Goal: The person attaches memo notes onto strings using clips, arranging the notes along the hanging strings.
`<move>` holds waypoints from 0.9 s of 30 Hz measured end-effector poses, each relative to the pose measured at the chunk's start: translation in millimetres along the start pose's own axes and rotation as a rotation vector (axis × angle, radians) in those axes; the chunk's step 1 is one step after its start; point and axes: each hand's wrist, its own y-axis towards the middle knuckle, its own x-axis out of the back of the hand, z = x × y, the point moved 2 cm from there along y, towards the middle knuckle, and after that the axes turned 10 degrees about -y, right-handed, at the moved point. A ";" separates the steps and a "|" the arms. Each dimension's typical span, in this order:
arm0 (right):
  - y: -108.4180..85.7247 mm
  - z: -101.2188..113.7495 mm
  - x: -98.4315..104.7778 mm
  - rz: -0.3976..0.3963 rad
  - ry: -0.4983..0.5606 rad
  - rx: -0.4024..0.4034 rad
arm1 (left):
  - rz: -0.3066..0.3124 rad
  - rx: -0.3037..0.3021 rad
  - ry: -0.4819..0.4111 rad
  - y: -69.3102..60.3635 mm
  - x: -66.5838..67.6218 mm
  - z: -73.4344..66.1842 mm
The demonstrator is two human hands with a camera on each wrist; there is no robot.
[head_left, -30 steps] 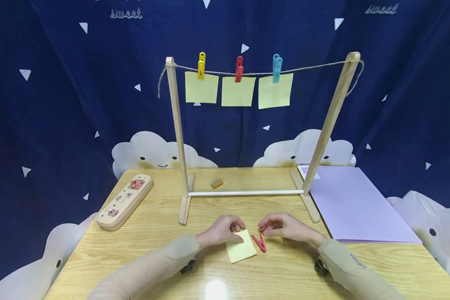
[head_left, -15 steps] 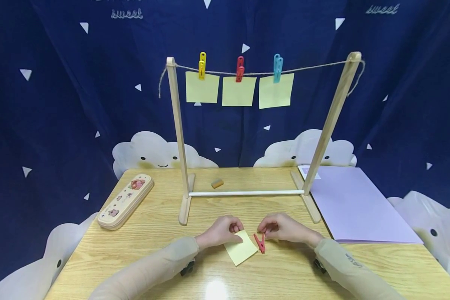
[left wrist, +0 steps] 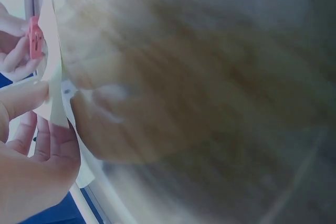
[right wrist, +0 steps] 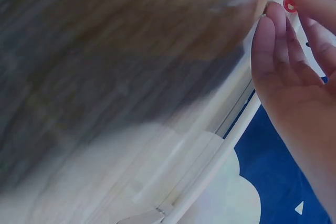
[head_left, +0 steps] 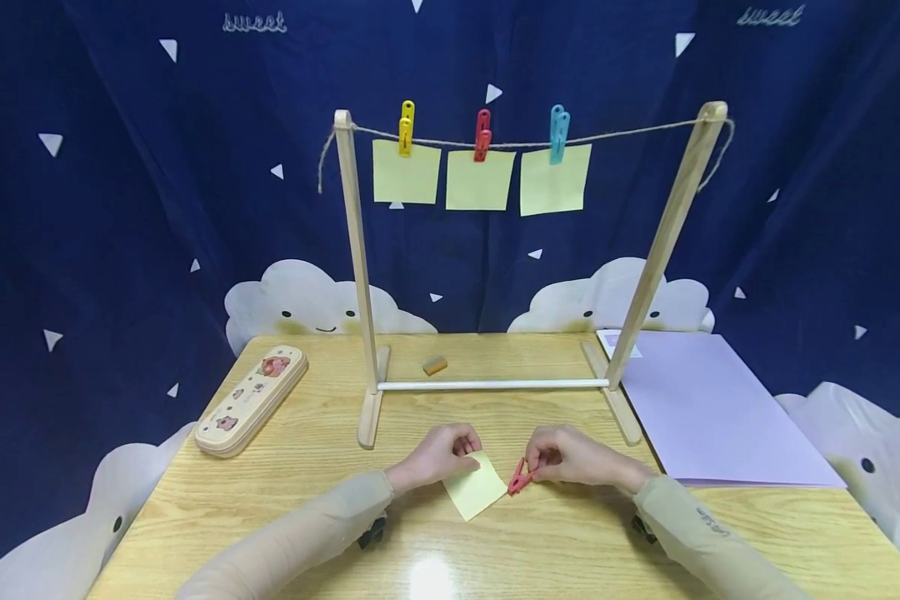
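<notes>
In the head view my left hand (head_left: 437, 455) pinches a yellow paper note (head_left: 474, 490) at its upper left part. The left wrist view has the thumb on one face of the paper (left wrist: 51, 51) and fingers behind it. Close by on the right, my right hand (head_left: 573, 456) holds a red clothespin (head_left: 520, 478) between thumb and fingers, its nose pointing down-left beside the paper's right corner. Whether the two touch I cannot tell. The right wrist view catches only part of the clothespin (right wrist: 290, 3) at the fingertips.
Behind the hands stands a wooden frame (head_left: 663, 242) with a string (head_left: 615, 135). Yellow, red and blue clothespins hold three yellow notes (head_left: 480, 185) on it. A pencil case (head_left: 251, 404) lies left, a purple folder (head_left: 720, 408) right, and a small brown block (head_left: 435, 366) behind the crossbar.
My right fingers have closed on the red clothespin, which has turned, its nose swinging left toward the paper. The left hand has shifted slightly left and up with the tilted note.
</notes>
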 end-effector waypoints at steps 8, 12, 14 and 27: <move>-6.1 -1.5 5.9 0.034 0.084 -0.053 | -0.059 0.019 0.000 0.2 6.0 3.1; -7.9 -0.5 9.2 0.032 0.101 -0.083 | -0.090 0.013 -0.012 1.2 8.0 2.1; -8.7 -0.5 10.3 0.022 0.106 -0.097 | -0.101 0.014 -0.022 2.4 9.1 1.0; -13.0 -2.7 16.9 -0.013 0.126 -0.138 | -0.159 0.023 -0.089 8.8 15.9 -5.9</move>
